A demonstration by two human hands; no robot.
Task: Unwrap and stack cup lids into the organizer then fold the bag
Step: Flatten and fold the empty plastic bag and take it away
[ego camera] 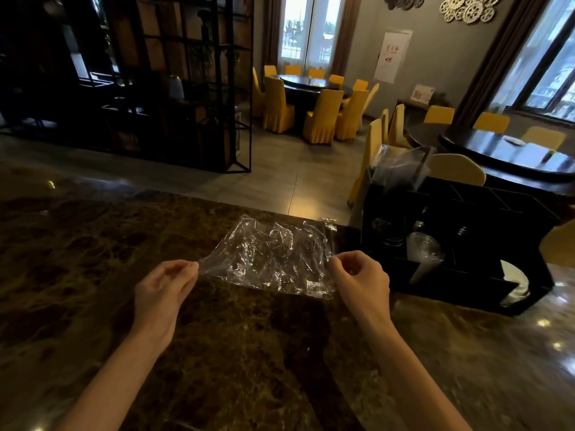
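Your left hand (pixel 161 289) and right hand (pixel 361 276) each pinch a near corner of the crinkled clear plastic bag (pixel 270 256), both grips closed, forearms extended over the dark marble worktop (pixel 93 244).

- We note a dark brown marble table (pixel 93 244), glossy, catching small spots of light.
- Grey tiled floor (pixel 280 169) beyond it.
- Black metal shelving (pixel 186 88) stands at left, in deep shadow.
- Round dark dining tables (pixel 314 85) ringed by yellow-covered chairs (pixel 322 116).
- Bright curtained windows (pixel 308 29) at back and right.
- Grey wall (pixel 435 51) carries pale gear-shaped ornaments (pixel 469 7) and a white poster (pixel 392 54).
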